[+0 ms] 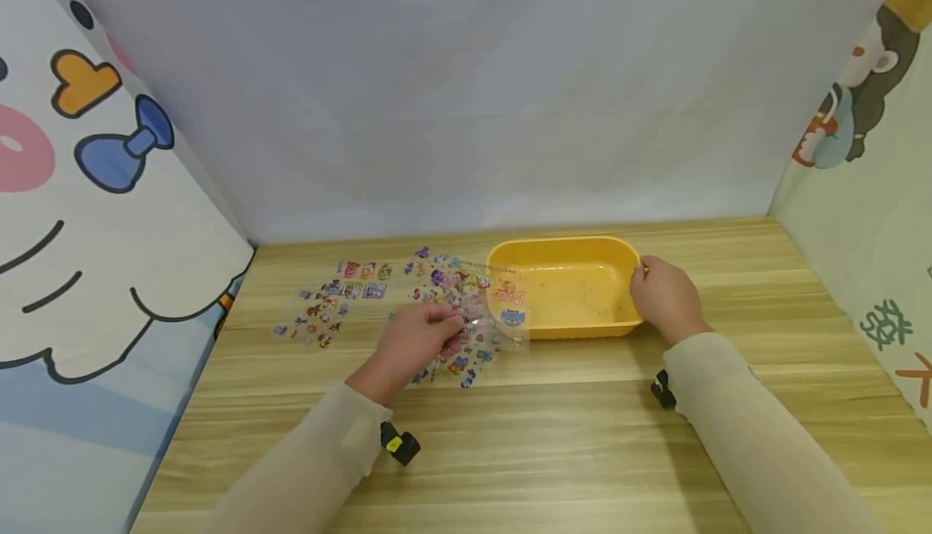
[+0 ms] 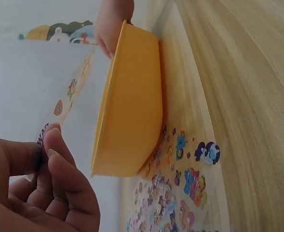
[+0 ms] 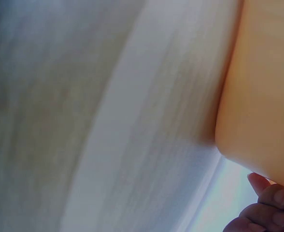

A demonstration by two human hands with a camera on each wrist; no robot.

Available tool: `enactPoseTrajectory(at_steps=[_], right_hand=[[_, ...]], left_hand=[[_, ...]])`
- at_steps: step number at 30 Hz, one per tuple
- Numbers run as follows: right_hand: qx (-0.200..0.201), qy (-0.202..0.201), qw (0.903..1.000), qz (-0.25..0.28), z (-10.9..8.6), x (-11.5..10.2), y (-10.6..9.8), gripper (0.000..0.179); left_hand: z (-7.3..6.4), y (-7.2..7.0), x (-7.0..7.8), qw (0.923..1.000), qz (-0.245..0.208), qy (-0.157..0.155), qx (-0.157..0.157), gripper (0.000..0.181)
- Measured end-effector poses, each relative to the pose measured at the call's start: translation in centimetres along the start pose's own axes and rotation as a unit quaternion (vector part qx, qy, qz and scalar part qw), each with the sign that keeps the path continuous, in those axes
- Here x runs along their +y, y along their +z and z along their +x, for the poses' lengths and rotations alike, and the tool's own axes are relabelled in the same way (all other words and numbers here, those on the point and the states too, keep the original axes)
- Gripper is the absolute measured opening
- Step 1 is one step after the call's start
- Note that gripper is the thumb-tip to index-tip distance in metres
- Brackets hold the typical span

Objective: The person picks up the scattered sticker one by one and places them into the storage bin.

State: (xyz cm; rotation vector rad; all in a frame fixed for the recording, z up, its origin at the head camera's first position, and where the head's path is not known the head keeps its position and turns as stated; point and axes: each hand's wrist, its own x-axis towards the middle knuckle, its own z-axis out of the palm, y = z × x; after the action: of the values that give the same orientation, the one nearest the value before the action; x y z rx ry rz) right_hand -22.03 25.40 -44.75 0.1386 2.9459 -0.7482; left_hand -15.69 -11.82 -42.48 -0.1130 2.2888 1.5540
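Sticker sheet [image 1: 513, 317] sits pinched in the left hand [image 1: 413, 340], thumb against fingers — the right hand [image 1: 668, 298] grips the right end of a yellow tray [image 1: 575, 290].

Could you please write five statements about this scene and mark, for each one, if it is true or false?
1. The right hand grips the right end of the yellow tray. True.
2. The left hand holds nothing. False: it pinches a clear sticker sheet.
3. Other sticker sheets lie on the wooden table, to the left of the tray in the head view. True.
4. The tray stands upside down. False: its open side faces up.
5. The person wears light-coloured sleeves. True.
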Motion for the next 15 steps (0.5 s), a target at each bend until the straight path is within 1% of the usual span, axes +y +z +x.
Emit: enactPoseTrajectory(at_steps=[5, 9, 12, 15], right_hand=[[0.0, 0.003, 1.0, 0.0, 0.0, -0.1, 0.0, 0.051], [-0.001, 0.003, 1.0, -0.001, 0.1, -0.1, 0.0, 0.051], [-0.001, 0.003, 1.0, -0.002, 0.0, -0.1, 0.0, 0.052], [0.001, 0.003, 1.0, 0.0, 0.0, -0.1, 0.1, 0.052]], left_hand=[[0.8, 0.7, 1.1, 0.9995, -0.001, -0.004, -0.032, 0.024], [1.2, 1.0, 2.0, 0.9986, -0.011, 0.006, -0.052, 0.024], [1.6, 1.2, 2.7, 0.9975, -0.03, 0.013, -0.063, 0.023], [2.2, 1.5, 3.3, 0.9969, -0.04, 0.022, -0.064, 0.021]])
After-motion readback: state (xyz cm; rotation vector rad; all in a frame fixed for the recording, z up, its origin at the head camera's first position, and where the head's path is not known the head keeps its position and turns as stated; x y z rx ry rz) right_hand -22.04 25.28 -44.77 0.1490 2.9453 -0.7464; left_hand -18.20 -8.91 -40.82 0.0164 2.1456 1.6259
